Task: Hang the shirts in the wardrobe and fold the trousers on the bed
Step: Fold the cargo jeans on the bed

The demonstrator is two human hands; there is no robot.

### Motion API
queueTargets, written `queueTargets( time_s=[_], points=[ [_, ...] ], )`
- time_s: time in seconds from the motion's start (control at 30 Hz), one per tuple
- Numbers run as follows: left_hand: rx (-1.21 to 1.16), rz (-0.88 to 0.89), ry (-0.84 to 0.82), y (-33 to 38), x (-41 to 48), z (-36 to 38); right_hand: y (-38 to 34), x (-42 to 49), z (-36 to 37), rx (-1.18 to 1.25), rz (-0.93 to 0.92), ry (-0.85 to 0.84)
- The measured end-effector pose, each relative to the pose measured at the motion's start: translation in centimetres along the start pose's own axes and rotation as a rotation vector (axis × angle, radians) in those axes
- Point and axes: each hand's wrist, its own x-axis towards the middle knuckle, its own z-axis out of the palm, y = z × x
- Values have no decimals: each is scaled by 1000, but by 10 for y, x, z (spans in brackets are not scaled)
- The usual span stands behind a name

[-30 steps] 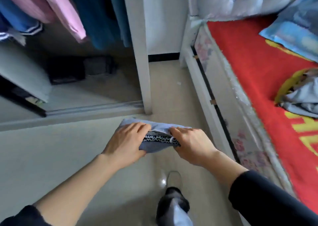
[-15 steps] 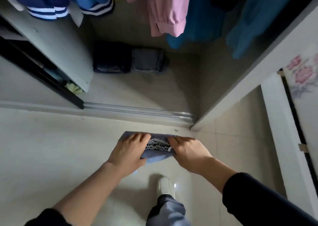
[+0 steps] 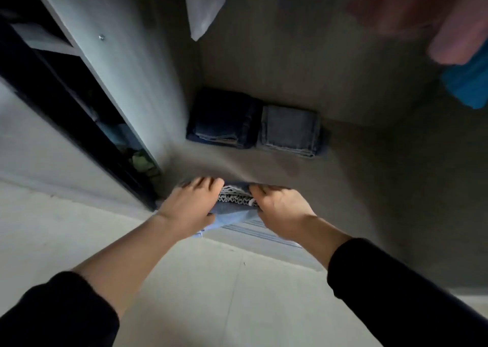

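Note:
I hold a folded pair of light blue trousers [image 3: 229,214] with a patterned waistband between both hands, above the wardrobe's sliding track. My left hand [image 3: 188,205] grips its left side and my right hand [image 3: 280,209] grips its right side. Two folded pairs of jeans lie on the wardrobe floor [image 3: 369,177] further in: a dark pair [image 3: 221,119] on the left, a grey pair [image 3: 290,130] on the right. Hanging clothes show at the top: a white one [image 3: 203,6], a blurred pink one [image 3: 433,19] and a blue one [image 3: 467,82].
A grey upright wardrobe panel [image 3: 124,64] stands on the left, with a dark compartment [image 3: 66,87] holding small items behind it. The sliding track [image 3: 258,231] runs under my hands. Pale floor tiles [image 3: 211,294] lie below.
I have moved from beside the bed toward the wardrobe. The bed has left the view, and both hands now carry the folded trousers over the track into the wardrobe opening.

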Motion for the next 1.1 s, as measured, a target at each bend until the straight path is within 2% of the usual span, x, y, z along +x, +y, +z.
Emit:
queueTargets(
  time_s=[0.07,0.17,0.23,0.27,0.33,0.4,0.43,0.63,0.83,0.97,1.1],
  points=[
    [23,-34,39,-23,21,22,3,37,15,-44,19,60],
    [38,-59,147,-48,44,51,0,78,44,-209,25,311],
    [42,-83,219,-59,52,83,-6,100,72,-152,20,400],
    [37,-106,236,-62,52,102,-10,107,90,-93,43,358],
    [8,-130,269,-66,45,150,-22,118,131,-66,96,122],
    [8,-95,279,-65,32,193,-28,118,164,-69,163,-108],
    [-4,-65,282,-64,26,208,-30,116,174,-54,192,-156],
    [5,-59,297,-75,31,217,-25,121,184,70,162,-167],
    [-2,-149,276,-105,50,232,-35,165,184,100,164,-199],
    [-131,-245,202,-100,48,235,-35,166,191,120,161,-228],
    [-168,-310,19,-82,39,209,-34,144,174,274,195,-212]
  ],
)
